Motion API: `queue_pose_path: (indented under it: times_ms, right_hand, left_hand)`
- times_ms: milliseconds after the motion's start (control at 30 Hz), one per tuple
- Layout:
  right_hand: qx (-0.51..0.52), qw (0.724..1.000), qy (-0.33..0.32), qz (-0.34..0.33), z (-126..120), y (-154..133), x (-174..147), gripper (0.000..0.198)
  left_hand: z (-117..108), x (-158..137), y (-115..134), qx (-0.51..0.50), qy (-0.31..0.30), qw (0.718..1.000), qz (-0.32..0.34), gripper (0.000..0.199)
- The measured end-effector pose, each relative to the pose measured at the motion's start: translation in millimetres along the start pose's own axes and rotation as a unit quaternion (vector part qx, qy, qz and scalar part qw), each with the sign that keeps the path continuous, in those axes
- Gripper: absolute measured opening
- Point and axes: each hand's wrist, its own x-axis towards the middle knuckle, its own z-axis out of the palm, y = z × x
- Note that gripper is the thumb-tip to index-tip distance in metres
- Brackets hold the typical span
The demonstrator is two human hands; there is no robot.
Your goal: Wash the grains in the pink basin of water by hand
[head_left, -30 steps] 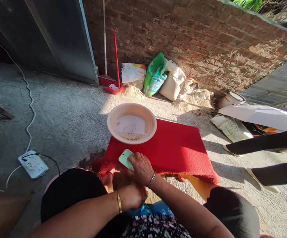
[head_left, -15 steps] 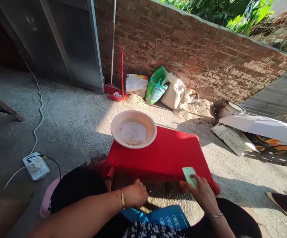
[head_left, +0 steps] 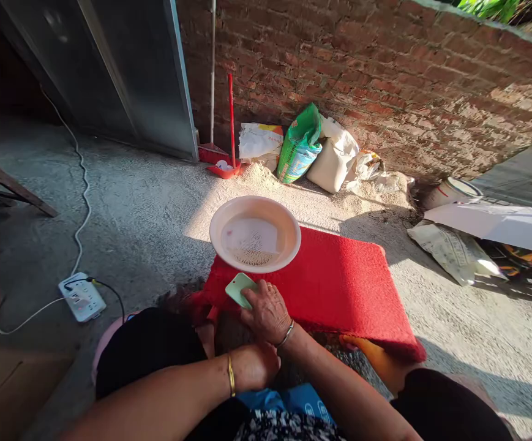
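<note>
My right hand (head_left: 268, 311) is closed on a small pale green flat plate (head_left: 240, 290) with rounded corners and a tiny hole near one corner. It hovers at the near left edge of a red cloth (head_left: 321, 282) spread over a low surface. Just beyond the plate sits a round pale pink basin (head_left: 288, 245) with small light bits scattered over its bottom. My left hand (head_left: 256, 367) is curled below my right wrist, close to my lap. Its fingertips are hidden, so I cannot see what it holds. A blue bag-like thing (head_left: 300, 401) lies under my forearms.
A white power strip (head_left: 82, 297) with cables lies on the floor at left. Along the brick wall (head_left: 362, 79) stand a red dustpan (head_left: 224, 171), a green sack (head_left: 300, 144) and a whitish sack (head_left: 334, 159). A white board (head_left: 499, 226) rests at right.
My right hand has swung left across the cloth with the green plate, from its right end to just in front of the basin. My left hand stays curled near my lap.
</note>
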Motion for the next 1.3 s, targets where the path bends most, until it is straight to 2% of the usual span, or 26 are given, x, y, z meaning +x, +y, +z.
queue_pose_path:
  times_ms: [100, 167, 267, 333, 400, 467, 600, 667, 767, 900, 1033, 1133, 1200, 1300]
  right_hand:
    - [0.002, 0.997, -0.009, 0.073, 0, 28, -11, 0.034]
    - [-0.002, 0.99, -0.003, 0.139, -7, 56, -29, 0.035]
    - [-0.031, 0.967, 0.007, 0.252, -23, 90, -57, 0.034]
    - [-0.037, 0.955, 0.012, 0.295, -31, 97, -67, 0.035]
    - [-0.02, 0.961, 0.022, 0.275, -31, 88, -68, 0.033]
    - [0.01, 0.977, 0.024, 0.213, -25, 66, -62, 0.032]
    - [0.055, 0.99, -0.002, 0.127, -5, 31, -44, 0.038]
    - [0.068, 0.99, -0.009, 0.125, -1, 37, -43, 0.041]
    - [0.081, 0.979, 0.012, 0.187, -6, 77, -65, 0.041]
    - [0.081, 0.937, 0.063, 0.333, -18, 154, -128, 0.038]
    - [0.062, 0.875, 0.086, 0.472, -32, 226, -194, 0.038]
    - [0.02, 0.81, 0.114, 0.575, -41, 264, -235, 0.04]
    - [0.013, 0.769, 0.152, 0.62, -43, 278, -254, 0.045]
    - [0.075, 0.748, 0.218, 0.623, -35, 281, -265, 0.051]
  left_hand:
    - [-4, -1, 3, 0.06, -0.015, 0.998, 0.0, 0.006]
    - [-6, -1, 6, 0.073, 0.0, 0.997, 0.005, 0.005]
    - [-7, 3, 9, 0.077, 0.02, 0.997, -0.003, 0.007]
    - [-6, 7, 9, 0.082, 0.003, 0.997, -0.01, 0.007]
    - [-4, 9, 6, 0.08, -0.031, 0.996, -0.004, 0.005]
    - [-2, 8, 2, 0.068, -0.045, 0.997, 0.0, 0.006]
    - [2, -4, -8, 0.05, 0.03, 0.998, 0.016, 0.018]
    - [2, -9, -12, 0.053, 0.053, 0.996, 0.038, 0.023]
    - [-2, -10, -12, 0.039, 0.052, 0.997, 0.041, 0.02]
    - [-2, -5, -11, 0.028, -0.007, 0.999, 0.015, 0.02]
    - [-2, 3, -13, 0.007, -0.072, 0.997, 0.005, 0.021]
    - [-17, 14, -11, -0.005, -0.047, 0.998, 0.038, 0.018]
    - [-35, 25, -8, -0.007, -0.013, 0.998, 0.053, 0.02]
    - [-61, 41, -10, 0.007, 0.068, 0.997, 0.036, 0.024]
